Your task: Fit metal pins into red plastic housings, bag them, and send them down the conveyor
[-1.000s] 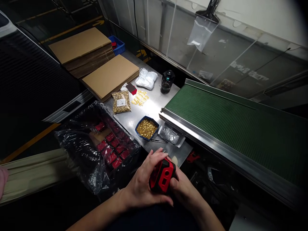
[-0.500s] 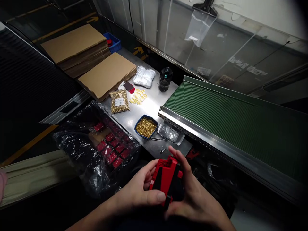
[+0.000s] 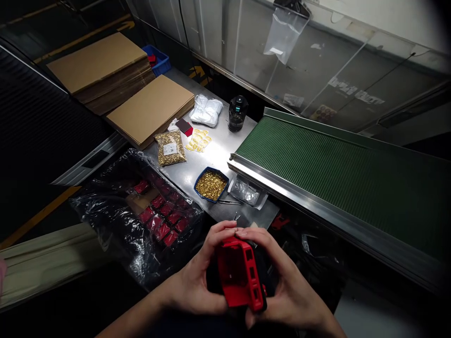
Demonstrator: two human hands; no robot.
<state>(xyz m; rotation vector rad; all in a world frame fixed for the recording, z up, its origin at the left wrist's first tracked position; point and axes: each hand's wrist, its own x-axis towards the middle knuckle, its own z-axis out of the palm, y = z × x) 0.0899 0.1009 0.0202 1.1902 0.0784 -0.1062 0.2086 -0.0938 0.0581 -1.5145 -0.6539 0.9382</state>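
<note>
A red and black plastic housing (image 3: pixel 241 274) is between my hands at the lower middle, its hollow red inside facing up toward me. Along its right edge run several rectangular slots. My left hand (image 3: pixel 192 284) grips the left side, thumb at the bottom and fingers over the far edge. My right hand (image 3: pixel 291 288) wraps the right side, its fingertips meeting the left ones at the far end. Beyond them, a blue tray (image 3: pixel 195 186) holds many small gold-coloured metal pieces (image 3: pixel 211 184). Tweezers (image 3: pixel 230 202) lie beside it, near a silver pouch (image 3: pixel 246 190).
A plastic-lined box (image 3: pixel 130 234) with several red parts (image 3: pixel 162 218) stands left. On the metal table (image 3: pixel 220 152) are a bag of gold pieces (image 3: pixel 171 149), yellow stickers (image 3: pixel 199 141), white wrapped goods (image 3: pixel 206 111) and a bottle (image 3: pixel 237 113). A green conveyor (image 3: pixel 310 155) runs right; cardboard stacks (image 3: pixel 151 108) lie behind.
The housing has turned in my hands, so its hollow inside now faces me instead of its red and black outside. My right fingers, raised before, have closed over its far end.
</note>
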